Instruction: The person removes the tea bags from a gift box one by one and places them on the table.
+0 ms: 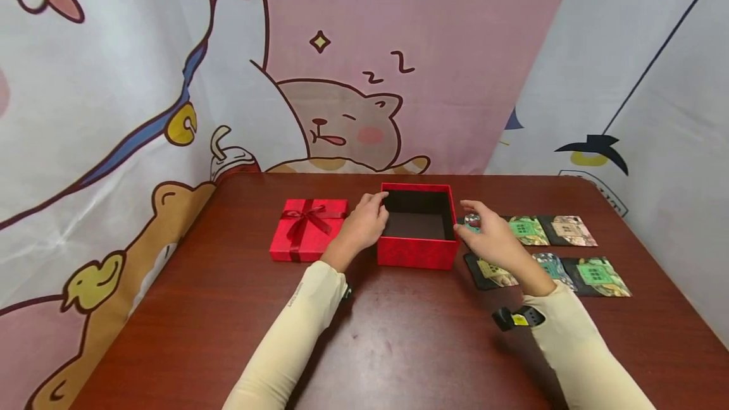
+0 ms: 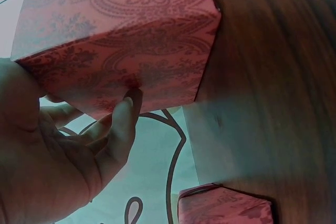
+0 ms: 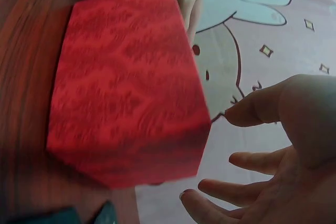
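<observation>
Open red gift box (image 1: 418, 252) held on the worktop (image 1: 398, 347)

Left hand (image 1: 364, 223) is curled on its edge; right hand (image 1: 492, 239) is spread, empty. Nothing is inside; lid (image 1: 307, 228) lies left.

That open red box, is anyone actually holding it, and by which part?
The left hand grips the red box at its left wall, fingers curled over the rim. The right hand is open beside the right wall, holding nothing.
</observation>
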